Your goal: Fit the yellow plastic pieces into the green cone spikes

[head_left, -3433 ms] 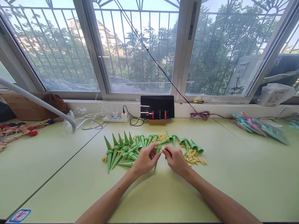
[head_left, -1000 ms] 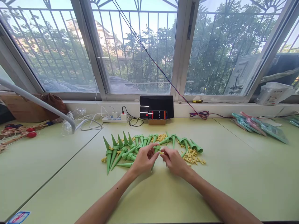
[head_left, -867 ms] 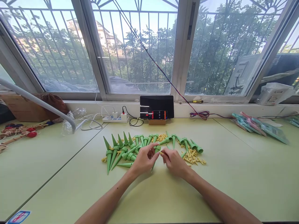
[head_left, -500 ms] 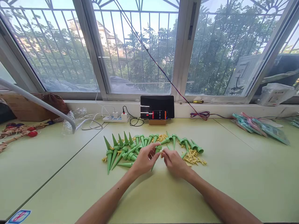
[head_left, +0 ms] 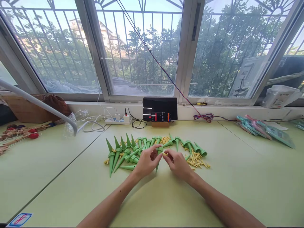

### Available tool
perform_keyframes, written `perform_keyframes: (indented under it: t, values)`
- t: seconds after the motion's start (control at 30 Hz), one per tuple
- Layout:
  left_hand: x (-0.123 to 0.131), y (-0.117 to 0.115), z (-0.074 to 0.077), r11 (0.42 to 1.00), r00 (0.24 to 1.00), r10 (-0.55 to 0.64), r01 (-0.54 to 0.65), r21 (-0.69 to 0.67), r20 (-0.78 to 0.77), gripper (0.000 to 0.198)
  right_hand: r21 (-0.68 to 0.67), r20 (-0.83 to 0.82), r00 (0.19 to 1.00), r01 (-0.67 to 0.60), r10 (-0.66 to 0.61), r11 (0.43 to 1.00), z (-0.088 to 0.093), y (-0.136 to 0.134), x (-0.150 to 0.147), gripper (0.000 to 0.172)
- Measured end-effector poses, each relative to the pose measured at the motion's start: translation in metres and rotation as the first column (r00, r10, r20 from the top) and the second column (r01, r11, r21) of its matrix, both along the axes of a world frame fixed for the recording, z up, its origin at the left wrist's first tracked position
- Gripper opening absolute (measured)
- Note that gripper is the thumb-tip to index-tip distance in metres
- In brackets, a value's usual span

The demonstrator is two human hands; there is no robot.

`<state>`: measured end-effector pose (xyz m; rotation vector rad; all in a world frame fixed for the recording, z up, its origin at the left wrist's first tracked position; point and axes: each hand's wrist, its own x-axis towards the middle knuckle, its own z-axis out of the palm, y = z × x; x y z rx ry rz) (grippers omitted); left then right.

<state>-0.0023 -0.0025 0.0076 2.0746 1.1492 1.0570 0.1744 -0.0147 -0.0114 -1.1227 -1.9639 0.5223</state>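
My left hand (head_left: 146, 162) is closed around a green plastic watering spike (head_left: 160, 150), whose capped end is up and whose point hangs down below the fingers. Between thumb and finger, my right hand (head_left: 178, 164) pinches a small yellow plastic valve (head_left: 165, 154) close against the side of that spike. Fingers partly hide where the two pieces meet. More green spikes (head_left: 117, 155) lie to the left and behind my hands, some standing on their caps with points up. Loose yellow valves (head_left: 196, 161) are heaped beside my right hand.
At the back, a phone (head_left: 161, 117) showing a timer leans before a dark tablet (head_left: 160, 104). A power strip (head_left: 117, 120) with cables sits left of it. Plastic-wrapped packets (head_left: 266, 128) lie right, wooden toys with red balls (head_left: 33, 135) left. A pale curved tube (head_left: 47, 106) crosses the left side.
The yellow valve and my right fingertips have shifted slightly toward the spike in my left hand. That spike hangs a little more upright. The other pieces have stayed put.
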Motion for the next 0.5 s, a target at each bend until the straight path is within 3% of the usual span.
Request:
perform_keyframes:
  t: [0.07,0.5]
  values:
    - [0.0000,-0.0005,0.0017,1.000,1.000,0.014,-0.013,-0.014,0.025,0.037,0.007,-0.021,1.000,0.005,-0.005,1.000,-0.0013,0.0000,0.0002,0.011]
    - [-0.0004,0.0009,-0.0010,0.986,0.993,0.033,-0.014,-0.167,0.112,0.043,0.090,0.033,0.999,0.024,-0.027,0.996,-0.0055,0.0008,0.0011,0.014]
